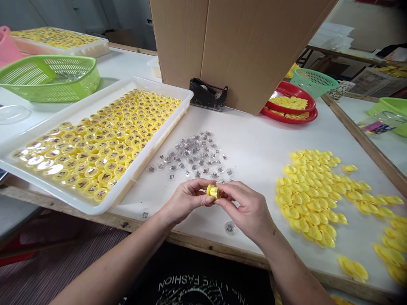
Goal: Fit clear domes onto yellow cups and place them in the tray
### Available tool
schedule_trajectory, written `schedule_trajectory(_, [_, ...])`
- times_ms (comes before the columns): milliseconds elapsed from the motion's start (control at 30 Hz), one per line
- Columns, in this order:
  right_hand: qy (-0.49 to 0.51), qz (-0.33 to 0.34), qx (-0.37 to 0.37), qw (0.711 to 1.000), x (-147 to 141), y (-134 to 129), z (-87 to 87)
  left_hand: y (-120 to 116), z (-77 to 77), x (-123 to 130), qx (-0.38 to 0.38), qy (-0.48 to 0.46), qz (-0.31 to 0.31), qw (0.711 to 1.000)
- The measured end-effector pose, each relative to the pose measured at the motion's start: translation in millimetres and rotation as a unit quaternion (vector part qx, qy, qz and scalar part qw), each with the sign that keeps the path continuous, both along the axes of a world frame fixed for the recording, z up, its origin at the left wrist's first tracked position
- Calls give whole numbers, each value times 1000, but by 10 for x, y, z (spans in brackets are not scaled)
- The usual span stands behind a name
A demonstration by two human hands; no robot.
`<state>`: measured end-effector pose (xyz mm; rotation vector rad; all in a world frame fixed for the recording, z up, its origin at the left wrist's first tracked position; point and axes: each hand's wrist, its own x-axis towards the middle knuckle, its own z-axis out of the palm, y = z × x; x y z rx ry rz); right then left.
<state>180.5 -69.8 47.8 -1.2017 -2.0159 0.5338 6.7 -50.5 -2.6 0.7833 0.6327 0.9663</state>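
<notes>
Near the table's front edge, my left hand [187, 200] pinches one side of a small yellow spool-shaped piece [214, 192]. My right hand [246, 205] grips the same piece from the other side, thumb and fingers at its dark-printed end. Just beyond my hands, clear discs with dark prints [199, 156] lie scattered on the white table [251, 148]. A single clear disc [230, 228] lies beneath my right hand. To the right spreads a pile of yellow pieces [307, 197]. On the left, a white tray [140, 163] holds rows of yellow printed pieces.
A large cardboard box [238, 51] stands at the back, with a black tape dispenser [208, 94] before it. Red plates [310, 115] and a green basket [313, 82] are at the back right. Another green basket [76, 87] sits at the left.
</notes>
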Motion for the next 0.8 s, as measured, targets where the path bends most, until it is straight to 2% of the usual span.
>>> schedule_trajectory(200, [-65,-15,53,996,-53,-25,-17,-2,-12,-2,-7,3,-6,1000])
schedule_trajectory(400, [-91,-50,121,987,-120,-49,-179,-29,46,2,-9,-1,-22,1000])
schedule_trajectory(500, [-76,-44,118,989,-98,-41,-274,-39,48,39,3,3,-24,1000])
schedule_trajectory(567, [-42,-21,84,995,-33,-3,-348,-26,14,66,11,20,-7,1000])
schedule_trajectory(667, [38,-22,-20,999,104,94,-457,-2,-56,102,43,58,42,996])
schedule_trajectory(733, [107,-33,-132,985,169,155,-506,8,-92,124,67,91,59,992])
schedule_trajectory(800, [161,-25,-248,955,176,185,-535,19,-111,140,72,142,59,986])
